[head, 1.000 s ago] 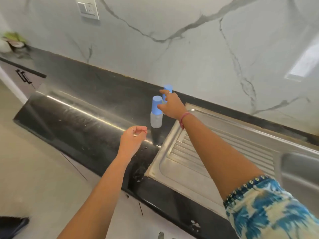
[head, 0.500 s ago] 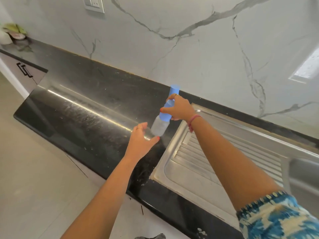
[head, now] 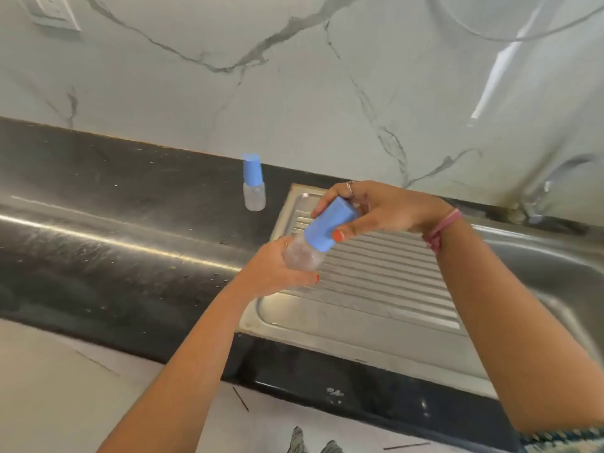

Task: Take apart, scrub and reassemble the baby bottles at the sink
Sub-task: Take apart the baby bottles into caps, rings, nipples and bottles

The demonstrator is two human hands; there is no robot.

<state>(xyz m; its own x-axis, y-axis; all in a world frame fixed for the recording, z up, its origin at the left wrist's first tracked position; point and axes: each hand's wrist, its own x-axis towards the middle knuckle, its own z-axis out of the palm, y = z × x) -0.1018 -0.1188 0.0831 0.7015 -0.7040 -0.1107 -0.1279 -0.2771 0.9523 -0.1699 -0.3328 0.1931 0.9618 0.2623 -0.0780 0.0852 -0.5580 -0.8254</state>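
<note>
A small clear baby bottle with a blue cap is tilted in the air above the left end of the steel drainboard. My left hand cups and grips its clear body from below. My right hand grips the blue cap from above, thumb on the cap's lower rim. A second bottle, same clear body and blue cap, stands upright on the black counter near the wall, apart from both hands.
The sink basin lies at the right edge, with a tap base behind it. The marble wall rises behind the counter, and a switch plate sits at top left. The floor lies below the counter edge.
My right hand lifted one bottle off the counter and carried it right, over the drainboard. My left hand rose and took hold of its clear body. The other bottle stayed on the counter.
</note>
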